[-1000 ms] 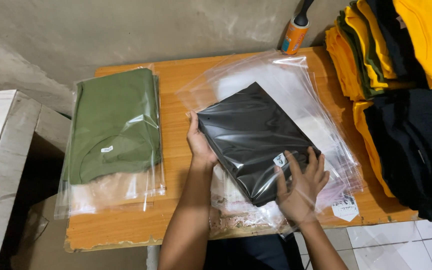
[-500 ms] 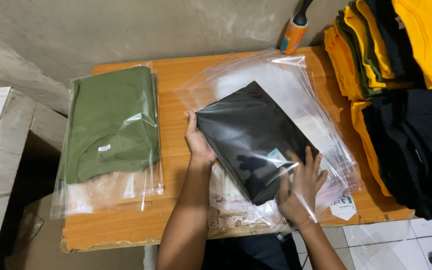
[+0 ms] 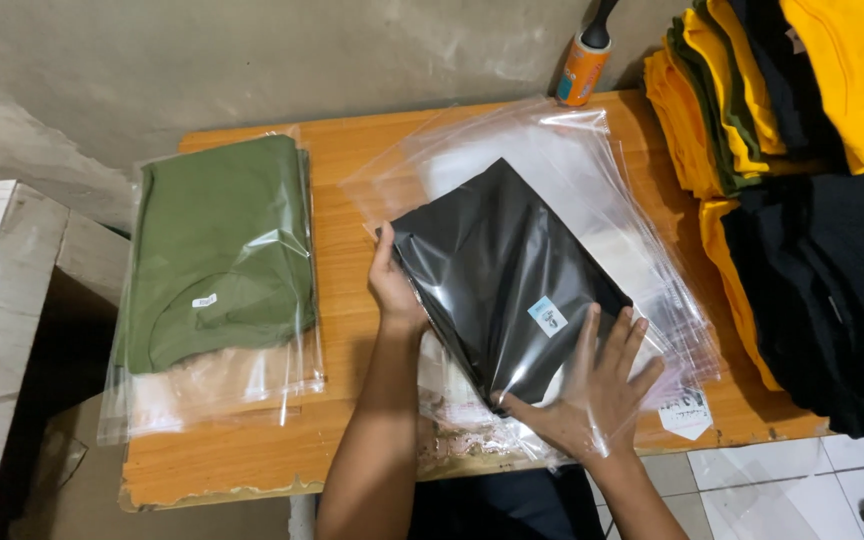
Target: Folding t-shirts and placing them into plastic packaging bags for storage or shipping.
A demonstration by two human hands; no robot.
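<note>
Orange-brown wooden table (image 3: 352, 160) w/ worn, chipped front edge fills mid-view, set against a grey plaster wall (image 3: 252, 60).

Right edge: tall stack of folded yellow, black & olive shirts (image 3: 802, 180), hanging over the table's right side.

Left side of table: pile of olive-green folded shirts in clear plastic bags (image 3: 222, 260), running from near the back edge almost to the front edge; small white tag visible at the collar.

Centre: loose heap of empty clear plastic bags (image 3: 562, 160), spread from back edge toward front-right corner. On top of it lies a black folded shirt in a glossy clear bag (image 3: 502, 270), turned diagonal, w/ small white-blue label near its lower right.

Left hand (image 3: 394, 290) open-ish, fingers upright against the black pkg's left edge, thumb side touching it; not clenched. Right hand (image 3: 592, 385) flat, fingers spread, pressing on the pkg's lower right corner through/under the clear flap; whether it pinches the film, can't tell.

Back edge, right of centre: orange cylindrical roller w/ black handle (image 3: 582, 60) leaning on wall.

Front-right corner: small white paper tag (image 3: 687, 415) lying flat, just beside the bag heap.
</note>
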